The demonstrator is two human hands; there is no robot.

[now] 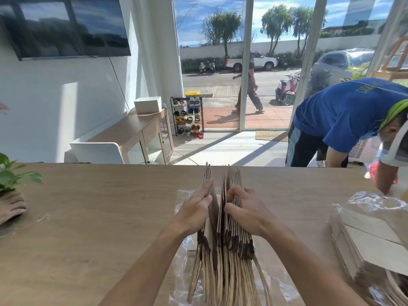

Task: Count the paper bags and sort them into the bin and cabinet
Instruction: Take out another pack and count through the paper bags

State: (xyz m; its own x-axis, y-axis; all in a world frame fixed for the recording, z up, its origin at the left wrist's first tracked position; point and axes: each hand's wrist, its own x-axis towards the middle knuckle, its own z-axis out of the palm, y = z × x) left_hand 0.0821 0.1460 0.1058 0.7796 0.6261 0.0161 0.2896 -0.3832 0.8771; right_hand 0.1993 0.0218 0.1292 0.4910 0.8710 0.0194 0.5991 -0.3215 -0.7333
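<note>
A stack of flat brown paper bags [223, 257] stands on edge on the wooden counter [99, 217], twisted paper handles pointing toward me. The stack is split into a thin left part and a thicker right part. My left hand [195, 208] presses flat against the outer side of the left part, thumb on its top edge. My right hand [245, 208] rests curled over the top edges of the right part, fingers tucked between bags. Clear plastic wrap [183, 246] lies under the stack.
A second pile of flat paper bags [362, 246] in crumpled plastic lies at the right. A person in a blue shirt [348, 113] bends over the counter's far right end. A potted plant [13, 177] stands at the left edge. Behind are a desk and glass doors.
</note>
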